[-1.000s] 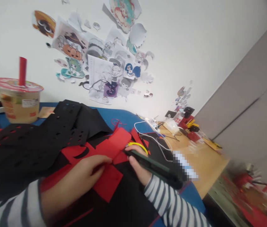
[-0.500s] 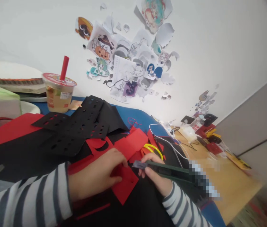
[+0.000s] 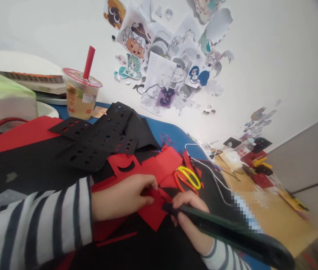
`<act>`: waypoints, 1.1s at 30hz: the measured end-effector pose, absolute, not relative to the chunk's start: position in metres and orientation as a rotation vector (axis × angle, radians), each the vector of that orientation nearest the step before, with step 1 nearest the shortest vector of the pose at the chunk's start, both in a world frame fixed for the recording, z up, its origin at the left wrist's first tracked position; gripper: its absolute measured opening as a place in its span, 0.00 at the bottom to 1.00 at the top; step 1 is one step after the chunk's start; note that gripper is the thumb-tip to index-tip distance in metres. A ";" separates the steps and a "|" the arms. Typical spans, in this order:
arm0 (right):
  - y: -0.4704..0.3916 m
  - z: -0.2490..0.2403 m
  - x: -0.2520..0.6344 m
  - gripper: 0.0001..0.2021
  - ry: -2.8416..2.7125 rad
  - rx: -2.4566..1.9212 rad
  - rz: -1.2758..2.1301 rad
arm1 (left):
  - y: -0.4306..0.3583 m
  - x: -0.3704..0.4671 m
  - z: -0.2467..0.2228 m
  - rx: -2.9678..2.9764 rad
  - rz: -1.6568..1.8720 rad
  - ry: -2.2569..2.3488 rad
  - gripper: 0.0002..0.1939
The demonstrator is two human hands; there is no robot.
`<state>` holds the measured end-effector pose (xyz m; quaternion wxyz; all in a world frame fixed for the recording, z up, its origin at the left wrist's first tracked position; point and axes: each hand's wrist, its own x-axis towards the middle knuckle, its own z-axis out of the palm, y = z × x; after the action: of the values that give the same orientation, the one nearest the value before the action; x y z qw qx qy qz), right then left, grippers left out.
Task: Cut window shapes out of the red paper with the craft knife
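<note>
My right hand (image 3: 191, 210) is closed around a dark green utility knife (image 3: 232, 229), whose long handle points down to the right. The knife's front end is over a piece of red paper (image 3: 156, 217); whether its blade touches the paper I cannot tell. My left hand (image 3: 123, 197) has its fingers bent and its thumb and forefinger closing on that red paper from the left. More red cut paper (image 3: 164, 163) lies just beyond both hands. Scissors with yellow and orange handles (image 3: 189, 177) lie behind my right hand.
Black card with punched holes (image 3: 102, 138) lies on the left. Behind it stands a drink cup (image 3: 81, 95) with a red straw. A white cable (image 3: 211, 168) runs along the right side toward a wooden table (image 3: 282, 221). A thin red strip (image 3: 116, 239) lies in front.
The view has shifted, so things sit further right and higher. The knife has turned, its handle swinging nearer to me. My left hand stays on the red paper.
</note>
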<state>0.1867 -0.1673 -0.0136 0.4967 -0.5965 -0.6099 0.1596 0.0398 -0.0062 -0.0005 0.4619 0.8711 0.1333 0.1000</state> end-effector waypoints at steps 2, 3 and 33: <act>-0.165 -0.012 0.185 0.03 -1.513 -1.420 0.391 | -0.006 0.041 0.000 2.123 0.249 0.328 0.02; -0.163 -0.011 0.185 0.03 -1.541 -1.415 0.393 | -0.006 0.041 0.000 2.125 0.251 0.328 0.01; -0.153 -0.007 0.185 0.11 -1.846 -1.436 0.079 | -0.006 0.043 0.004 2.275 0.204 0.272 0.12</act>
<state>0.1854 -0.1531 -0.0069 0.3901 -0.5651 -0.7263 0.0312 0.0426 -0.0062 0.0039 0.4083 0.9028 0.1079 0.0809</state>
